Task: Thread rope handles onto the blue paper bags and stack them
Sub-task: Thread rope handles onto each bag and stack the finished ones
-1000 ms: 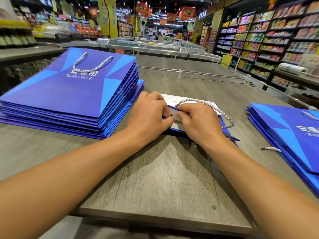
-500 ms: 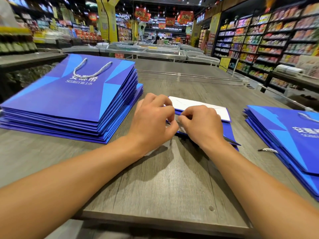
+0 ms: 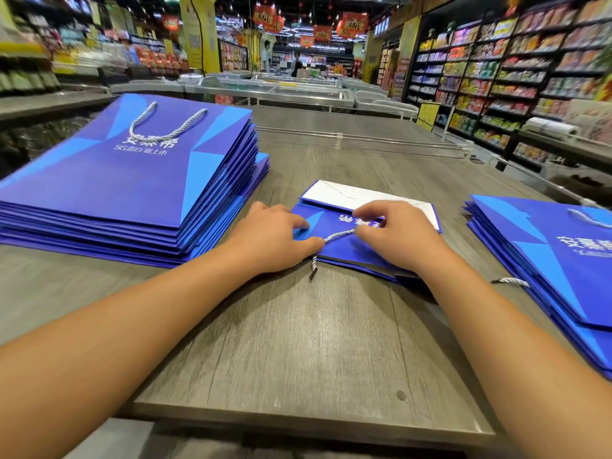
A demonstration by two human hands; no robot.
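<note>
Pinching rope (image 3: 339,236), seemingly, hands (image 3: 276,240) near table edge (image 3: 298,420).

Grey wood table (image 3: 298,342), two bag stacks (image 3: 132,180) (blue), single bag (image 3: 344,246)

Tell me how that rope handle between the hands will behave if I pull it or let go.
The rope handle looks floppy: it sags in a curve between the left hand and right hand, and its loose end droops off the blue bag. It is probably light. Its twisted weave likely grips well.

Bright overhead store lighting, soft shadows under the forearms, blurred background shelves, wide-angle bending at edges.
</note>
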